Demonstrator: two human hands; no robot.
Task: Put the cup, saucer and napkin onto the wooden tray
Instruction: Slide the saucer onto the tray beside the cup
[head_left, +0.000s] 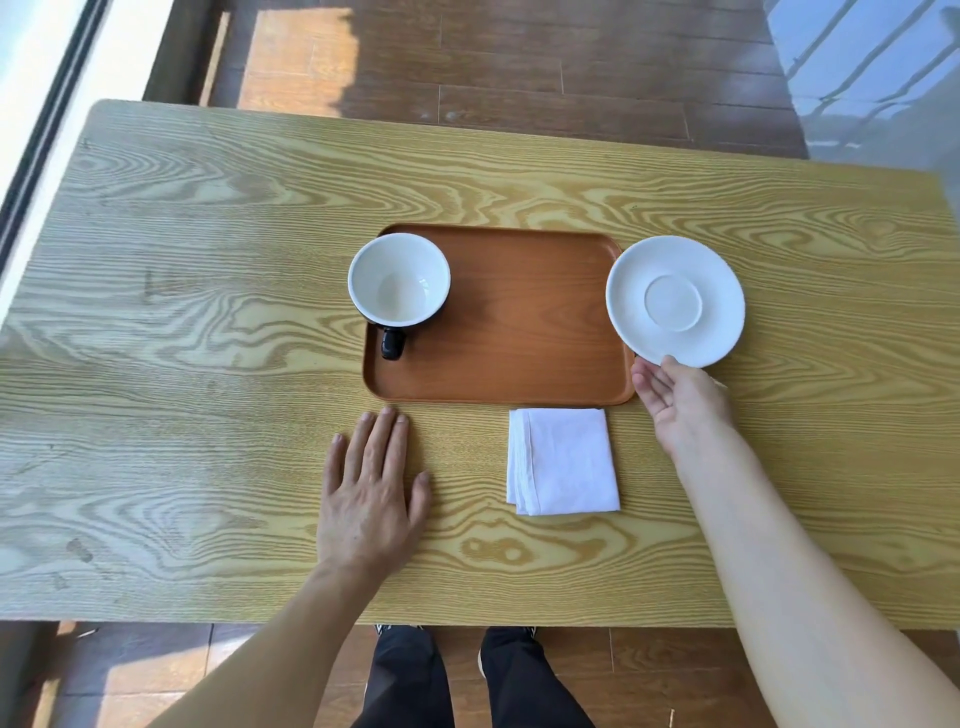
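My right hand (680, 402) pinches the saucer (674, 301) by its near rim, just beside the wooden tray (519, 332). Glazed, rigid, breakable, likely slippery: grip firmly. Cup (399, 280) already on tray. Napkin (563, 460) on worktop (208, 312). Left hand (371, 493) flat, empty.

R fingers (655, 387) partly under saucer (675, 301); table (156, 364) edges cropped L/R

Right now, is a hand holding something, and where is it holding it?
The right hand holds the white saucer by its near rim. The left hand lies flat on the table, holding nothing.
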